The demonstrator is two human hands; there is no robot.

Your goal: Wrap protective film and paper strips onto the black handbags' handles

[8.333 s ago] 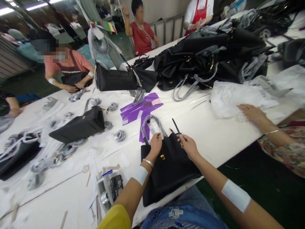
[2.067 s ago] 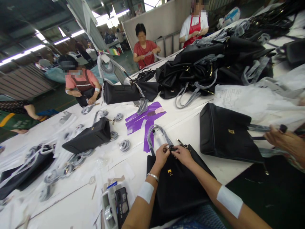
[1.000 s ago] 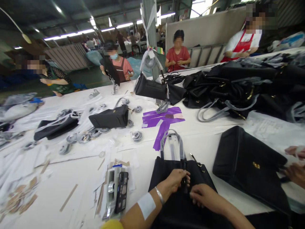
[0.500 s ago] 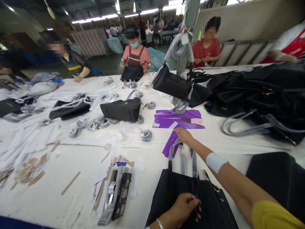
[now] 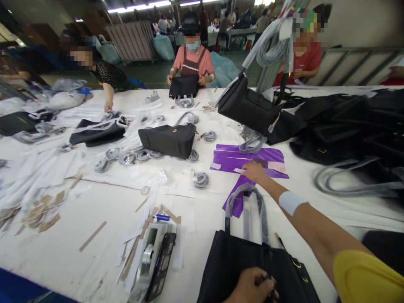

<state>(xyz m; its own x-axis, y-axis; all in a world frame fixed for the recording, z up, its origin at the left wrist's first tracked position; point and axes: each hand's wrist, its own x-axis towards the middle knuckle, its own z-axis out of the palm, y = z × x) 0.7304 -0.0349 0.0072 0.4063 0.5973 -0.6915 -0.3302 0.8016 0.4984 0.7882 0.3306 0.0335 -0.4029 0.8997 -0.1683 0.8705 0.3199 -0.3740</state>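
A black handbag [image 5: 230,263] with grey-wrapped handles [image 5: 261,202] lies in front of me at the bottom. My left hand [image 5: 254,286] rests over its front, fingers closed around a thin black strap [image 5: 270,273]; part of the hand is cut off by the lower edge. Stretched out past the handles, my right hand [image 5: 255,171] has its fingertips together at a small white slip [image 5: 239,170]. That slip lies over purple strips [image 5: 232,158] stuck on the table. A gold-coloured clasp [image 5: 296,263] shows at the handbag's right side.
A tape dispenser [image 5: 148,256] and a phone [image 5: 162,267] lie left of the handbag. Coiled grey straps [image 5: 200,179] and another black handbag [image 5: 168,139] are farther back. Black bags [image 5: 347,122] pile up at right. A co-worker [image 5: 192,59] handles a bag across the table.
My view has shifted, so most things sit farther right. My right hand stays by the purple strips, and the white slip there lies flatter. The handbag's handles now stand in a rounder arch.
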